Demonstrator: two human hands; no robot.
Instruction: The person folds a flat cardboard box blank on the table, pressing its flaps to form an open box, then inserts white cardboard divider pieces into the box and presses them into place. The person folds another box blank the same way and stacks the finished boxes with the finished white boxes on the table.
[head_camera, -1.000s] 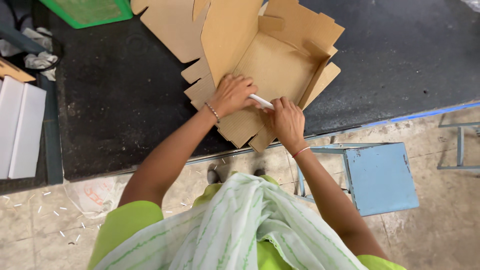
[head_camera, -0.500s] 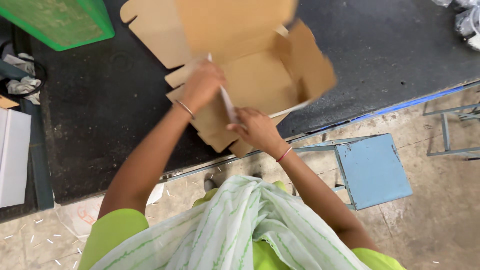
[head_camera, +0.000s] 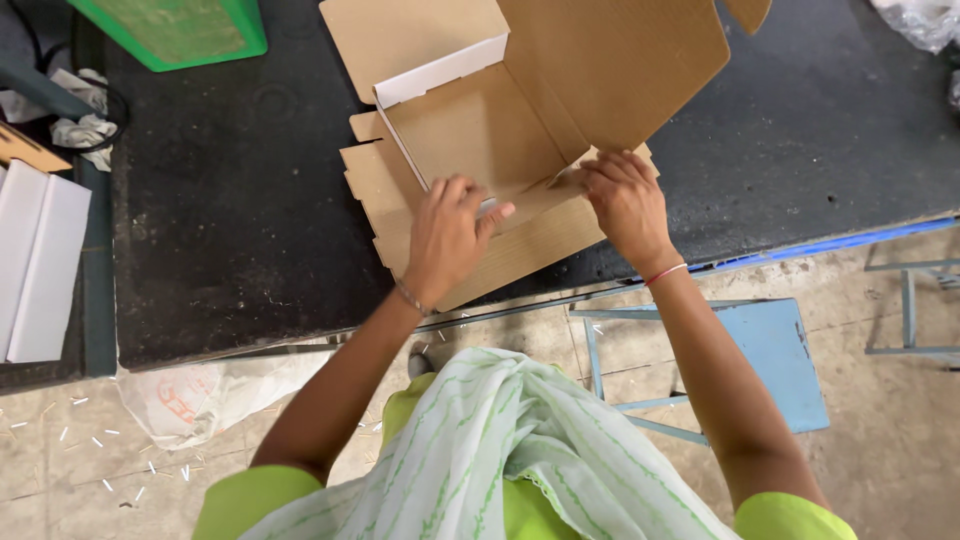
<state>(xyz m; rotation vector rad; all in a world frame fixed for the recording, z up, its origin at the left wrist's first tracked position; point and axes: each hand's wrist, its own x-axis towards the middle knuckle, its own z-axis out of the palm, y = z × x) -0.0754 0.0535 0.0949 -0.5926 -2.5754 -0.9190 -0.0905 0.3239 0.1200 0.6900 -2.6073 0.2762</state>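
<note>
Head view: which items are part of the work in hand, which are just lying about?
In hand:
- cardboard box, partly folded, on the black table
- left hand pressing its front flap
- right hand on the flap's right end

Lying about:
- green crate
- white boxes
- blue stool
- plastic bag on the floor

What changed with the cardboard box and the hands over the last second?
The cardboard box now has a side wall folded upright, with its big flap raised. The left hand has moved down onto the front panel, pressing it flat; the right hand pinches the near right corner. The white strip seen earlier is mostly hidden. The box stays on the black table.
</note>
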